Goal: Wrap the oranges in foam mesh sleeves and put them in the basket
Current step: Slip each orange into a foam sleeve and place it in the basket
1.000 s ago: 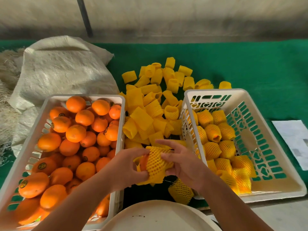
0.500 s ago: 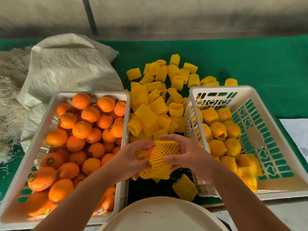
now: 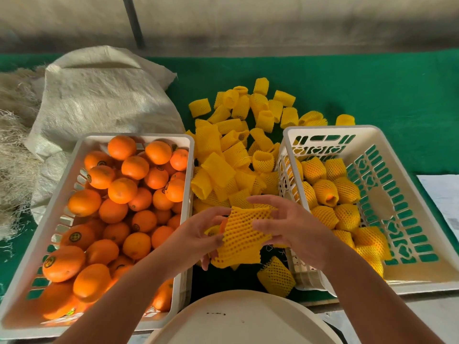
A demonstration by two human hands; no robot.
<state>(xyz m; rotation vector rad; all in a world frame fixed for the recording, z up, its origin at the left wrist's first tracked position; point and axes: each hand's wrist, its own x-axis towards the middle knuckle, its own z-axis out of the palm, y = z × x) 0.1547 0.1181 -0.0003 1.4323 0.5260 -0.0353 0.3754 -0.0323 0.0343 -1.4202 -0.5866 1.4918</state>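
Observation:
Between the two baskets I hold an orange (image 3: 223, 224) that sits mostly inside a yellow foam mesh sleeve (image 3: 242, 235); only a sliver of peel shows at the sleeve's left opening. My left hand (image 3: 198, 233) grips the sleeve's left side from below. My right hand (image 3: 289, 225) pinches its right edge with the thumb, the fingers spread above. The left white basket (image 3: 82, 150) is full of bare oranges (image 3: 123, 189). The right white basket (image 3: 402, 180) holds several sleeved oranges (image 3: 325, 192). A pile of empty sleeves (image 3: 238, 145) lies between them.
A woven white sack (image 3: 99, 98) and straw-like fibre (image 3: 12, 157) lie at the left on the green cloth (image 3: 372, 90). One loose sleeve (image 3: 276, 276) lies by the right basket's near corner. A pale round rim (image 3: 243, 316) is in front of me; paper (image 3: 444, 194) lies at the far right.
Both hands have stayed between the baskets, working the sleeve over the orange; the sleeve now covers more of it, and my right fingers have spread open above the sleeve.

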